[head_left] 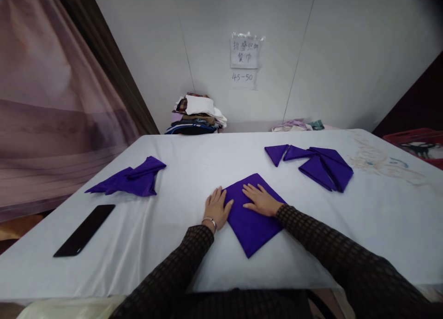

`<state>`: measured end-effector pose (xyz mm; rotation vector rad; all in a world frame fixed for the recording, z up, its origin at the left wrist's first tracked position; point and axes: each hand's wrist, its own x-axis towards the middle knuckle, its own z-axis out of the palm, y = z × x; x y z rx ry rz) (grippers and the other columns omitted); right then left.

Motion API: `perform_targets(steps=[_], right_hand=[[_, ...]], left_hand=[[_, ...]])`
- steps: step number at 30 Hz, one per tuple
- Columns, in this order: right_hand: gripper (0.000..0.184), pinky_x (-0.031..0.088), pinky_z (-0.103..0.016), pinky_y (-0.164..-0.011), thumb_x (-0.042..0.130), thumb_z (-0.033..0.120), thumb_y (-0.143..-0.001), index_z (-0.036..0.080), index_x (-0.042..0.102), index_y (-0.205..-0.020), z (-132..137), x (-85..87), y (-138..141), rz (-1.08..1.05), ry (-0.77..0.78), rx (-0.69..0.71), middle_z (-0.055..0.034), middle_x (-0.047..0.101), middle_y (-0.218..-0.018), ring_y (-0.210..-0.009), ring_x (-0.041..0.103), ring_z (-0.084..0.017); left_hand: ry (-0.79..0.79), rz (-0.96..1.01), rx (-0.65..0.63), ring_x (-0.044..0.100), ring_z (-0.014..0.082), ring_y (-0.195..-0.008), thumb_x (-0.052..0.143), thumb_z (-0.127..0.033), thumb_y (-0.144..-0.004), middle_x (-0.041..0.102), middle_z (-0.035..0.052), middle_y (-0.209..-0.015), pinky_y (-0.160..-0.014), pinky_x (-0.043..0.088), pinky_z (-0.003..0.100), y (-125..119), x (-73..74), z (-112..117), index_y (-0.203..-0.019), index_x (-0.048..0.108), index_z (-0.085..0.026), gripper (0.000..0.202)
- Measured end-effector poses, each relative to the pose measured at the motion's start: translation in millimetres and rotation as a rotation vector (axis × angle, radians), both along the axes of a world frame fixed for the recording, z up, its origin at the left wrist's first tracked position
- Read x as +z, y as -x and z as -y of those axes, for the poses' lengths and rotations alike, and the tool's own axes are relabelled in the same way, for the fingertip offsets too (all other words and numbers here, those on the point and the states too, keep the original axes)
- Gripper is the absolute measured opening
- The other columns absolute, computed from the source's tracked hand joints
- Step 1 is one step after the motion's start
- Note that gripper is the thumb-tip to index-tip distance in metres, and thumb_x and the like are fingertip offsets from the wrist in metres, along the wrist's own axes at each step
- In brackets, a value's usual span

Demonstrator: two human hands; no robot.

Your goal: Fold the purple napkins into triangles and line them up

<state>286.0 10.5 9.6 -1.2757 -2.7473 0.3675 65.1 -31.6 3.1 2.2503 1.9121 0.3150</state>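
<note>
A purple cloth napkin [252, 231], folded into a square, lies flat with one corner toward me. My left hand [216, 209] rests at its left corner, fingers stretched out, partly on the white tablecloth; a silvery bracelet circles that wrist. Flat on the upper right part of the napkin lies my right hand [261, 200], its fingers spread and pointing left. Neither hand grips anything. Several purple napkins folded into triangular shapes [316, 171] lie at the back right. A loosely crumpled purple napkin [134, 178] is on the left.
A black phone-like slab [85, 231] lies at the table's left. Behind the table's far edge are a stack of folded clothes [197, 116] and more cloth [294, 125]. Handwritten paper [244, 53] hangs on the wall. A red basket [422, 141] stands beyond the right edge.
</note>
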Motion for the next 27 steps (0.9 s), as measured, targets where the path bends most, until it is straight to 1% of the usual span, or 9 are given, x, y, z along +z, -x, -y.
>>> perform_targets(steps=[1,4,7,11,14,17,20,23,27], right_hand=[[0.069,0.011,-0.048,-0.11,0.029,0.06,-0.089,0.017,0.03,-0.143,2,-0.5,-4,0.008,0.007,-0.043,-0.0116,0.025,-0.149,-0.138,0.017,-0.026],[0.066,0.015,-0.051,-0.108,0.031,0.055,-0.09,0.013,0.032,-0.141,4,1.5,-26,0.027,-0.015,-0.261,-0.0149,0.026,-0.148,-0.137,0.019,-0.028],[0.059,0.025,-0.046,-0.105,0.038,0.047,-0.091,0.01,0.038,-0.137,14,5.6,-57,0.023,-0.071,-0.372,-0.0173,0.034,-0.144,-0.134,0.028,-0.029],[0.048,0.04,-0.035,-0.091,0.041,0.039,-0.091,0.01,0.048,-0.128,49,8.7,-96,0.019,-0.099,-0.506,-0.0175,0.058,-0.121,-0.111,0.052,-0.027],[0.045,0.042,-0.031,-0.079,0.039,0.039,-0.091,0.01,0.049,-0.124,77,10.9,-110,0.048,-0.08,-0.62,-0.0138,0.063,-0.103,-0.093,0.059,-0.024],[0.043,0.041,-0.029,-0.071,0.039,0.04,-0.092,0.01,0.05,-0.12,93,14.2,-108,0.087,-0.055,-0.662,-0.0117,0.062,-0.094,-0.084,0.06,-0.022],[0.044,0.039,-0.029,-0.069,0.042,0.039,-0.091,0.009,0.047,-0.123,94,15.8,-99,0.127,-0.04,-0.707,-0.0124,0.061,-0.096,-0.083,0.06,-0.022],[0.044,0.038,-0.028,-0.069,0.046,0.034,-0.089,0.01,0.044,-0.126,85,14.3,-88,0.147,-0.011,-0.697,-0.0128,0.061,-0.1,-0.085,0.059,-0.022],[0.04,0.038,-0.028,-0.071,0.048,0.028,-0.087,0.012,0.046,-0.123,62,12.5,-68,0.102,0.013,-0.649,-0.0108,0.063,-0.096,-0.089,0.059,-0.022]], left_hand=[[-0.01,0.018,0.035,0.028,0.0243,-0.134,0.03,-0.044,-0.093,0.032,0.0104,-0.147,-0.108,0.024,0.043,2,1.2,-3,-0.136,0.039,-0.016,0.052],[-0.034,0.025,0.094,0.041,0.0237,-0.124,0.036,-0.038,-0.092,0.048,0.0101,-0.136,-0.102,0.031,0.039,6,8.0,-16,-0.131,0.045,-0.018,0.045],[-0.001,-0.01,0.1,0.049,0.0237,-0.114,0.045,-0.035,-0.088,0.058,0.0104,-0.123,-0.095,0.037,0.036,7,17.6,-30,-0.127,0.049,-0.018,0.043],[0.141,-0.008,0.132,0.054,0.0231,-0.107,0.052,-0.034,-0.082,0.062,0.0092,-0.114,-0.089,0.04,0.033,5,25.6,-51,-0.113,0.058,-0.018,0.035],[0.231,0.019,0.149,0.06,0.0213,-0.096,0.056,-0.032,-0.078,0.067,0.0068,-0.102,-0.078,0.043,0.029,2,25.4,-64,-0.096,0.064,-0.019,0.023],[0.255,0.035,0.151,0.062,0.0202,-0.09,0.057,-0.03,-0.075,0.069,0.0058,-0.096,-0.072,0.044,0.027,1,23.6,-71,-0.087,0.064,-0.02,0.017],[0.238,0.048,0.161,0.061,0.02,-0.092,0.055,-0.026,-0.075,0.068,0.0066,-0.097,-0.074,0.043,0.026,5,23.9,-68,-0.087,0.063,-0.019,0.016],[0.219,0.061,0.197,0.061,0.0202,-0.093,0.053,-0.024,-0.075,0.068,0.0071,-0.097,-0.075,0.043,0.026,16,26.2,-58,-0.087,0.061,-0.019,0.016],[0.206,0.086,0.279,0.061,0.0197,-0.091,0.052,-0.021,-0.074,0.068,0.0064,-0.094,-0.074,0.043,0.026,40,28.2,-41,-0.087,0.059,-0.019,0.015]])
